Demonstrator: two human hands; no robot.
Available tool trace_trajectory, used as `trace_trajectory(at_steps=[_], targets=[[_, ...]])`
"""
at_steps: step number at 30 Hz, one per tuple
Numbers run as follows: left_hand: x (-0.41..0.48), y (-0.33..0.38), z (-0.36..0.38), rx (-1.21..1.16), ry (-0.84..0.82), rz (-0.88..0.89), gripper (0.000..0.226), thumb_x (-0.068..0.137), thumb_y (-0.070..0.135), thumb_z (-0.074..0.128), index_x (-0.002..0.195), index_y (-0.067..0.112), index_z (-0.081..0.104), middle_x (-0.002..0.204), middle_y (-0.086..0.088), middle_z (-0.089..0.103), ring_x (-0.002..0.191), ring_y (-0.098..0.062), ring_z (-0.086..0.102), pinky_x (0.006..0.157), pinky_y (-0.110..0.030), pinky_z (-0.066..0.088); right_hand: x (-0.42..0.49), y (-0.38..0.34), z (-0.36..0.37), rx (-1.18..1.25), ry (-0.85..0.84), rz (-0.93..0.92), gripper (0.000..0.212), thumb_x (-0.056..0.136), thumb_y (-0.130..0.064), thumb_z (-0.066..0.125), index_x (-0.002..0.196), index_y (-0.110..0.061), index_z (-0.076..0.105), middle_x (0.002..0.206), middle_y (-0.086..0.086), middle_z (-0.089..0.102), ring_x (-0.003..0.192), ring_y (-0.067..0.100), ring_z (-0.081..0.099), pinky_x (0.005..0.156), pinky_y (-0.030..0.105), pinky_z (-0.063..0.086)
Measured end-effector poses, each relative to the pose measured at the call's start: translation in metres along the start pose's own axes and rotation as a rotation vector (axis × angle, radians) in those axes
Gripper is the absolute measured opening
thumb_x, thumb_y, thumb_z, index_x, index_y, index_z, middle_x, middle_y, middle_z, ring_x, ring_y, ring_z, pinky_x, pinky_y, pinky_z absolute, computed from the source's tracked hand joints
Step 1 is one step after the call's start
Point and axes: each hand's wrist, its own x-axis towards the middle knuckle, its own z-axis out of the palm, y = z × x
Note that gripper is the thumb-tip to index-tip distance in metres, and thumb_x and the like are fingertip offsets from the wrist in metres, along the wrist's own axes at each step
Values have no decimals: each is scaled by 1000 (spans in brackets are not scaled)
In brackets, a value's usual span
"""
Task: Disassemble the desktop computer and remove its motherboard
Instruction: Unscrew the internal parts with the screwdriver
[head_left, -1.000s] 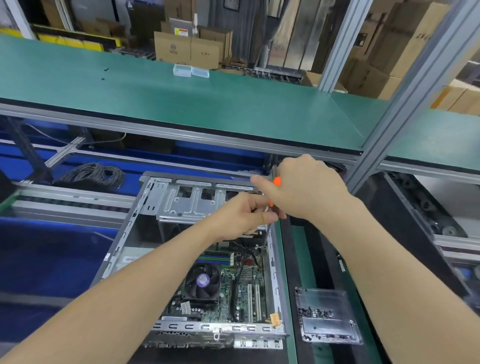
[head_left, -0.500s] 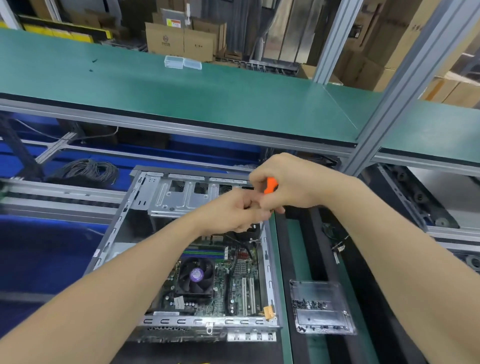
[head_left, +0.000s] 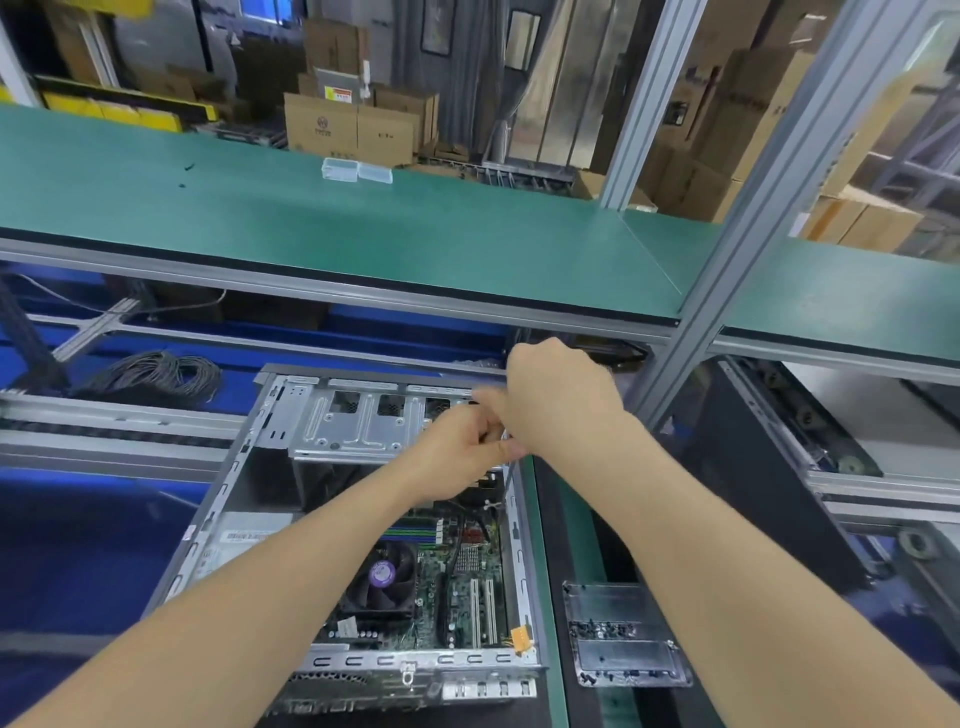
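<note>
Right hand (head_left: 561, 400) fisted round screwdriver (head_left: 508, 480). Left hand (head_left: 457, 452) pinched its shaft, probably steadying the tip over a board (head_left: 467, 566) screw beside the case (head_left: 525, 545) wall.

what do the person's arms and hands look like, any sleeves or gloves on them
The left forearm and right forearm are bare as far as the frame shows them, with no sleeve in view. The left hand and right hand wear no gloves. No watch, wristband or ring shows on the visible parts.
</note>
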Motion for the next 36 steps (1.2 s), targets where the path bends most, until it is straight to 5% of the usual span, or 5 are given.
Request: trace_trajectory(at_steps=[3,13,22,30,36], targets=[[1,-3,-1,-13,27,15,27,95,40,73,80,59,60,60,15,33,53,-6,32,49,-18,27,2,3,-2,61,-51,-80,13,100,-23,58,96,-13,51,78,4,49,70,26,56,58,33,41],[-2,-1,-14,-152,-59,14,18,96,41,71,113,37,68,66,-4,22,52,-18,25,50,-28,28,7,31,-25,23,-230,-425,15,90,-16,69,103,-23,73,92,-7,63,88,21,65,73,35,56],[1,10,-19,-184,-206,-52,43,87,51,72,87,8,64,62,1,28,52,-18,24,48,-35,22,14,27,-21,-70,-307,-612,34,79,7,64,79,-24,77,95,-1,66,87,24,65,76,44,60],[-3,12,-6,-220,-143,-47,37,100,21,69,67,34,61,51,10,33,46,-14,28,56,-37,29,3,32,-24,2,-289,-562,28,90,-36,70,113,-27,59,105,-7,45,94,14,54,78,34,51],[-6,8,2,-203,-51,-12,24,100,31,67,77,38,68,56,10,27,47,-11,28,51,-28,24,0,-2,-21,-101,-44,3,66,94,-79,39,94,-15,51,73,2,37,77,28,54,52,34,36]])
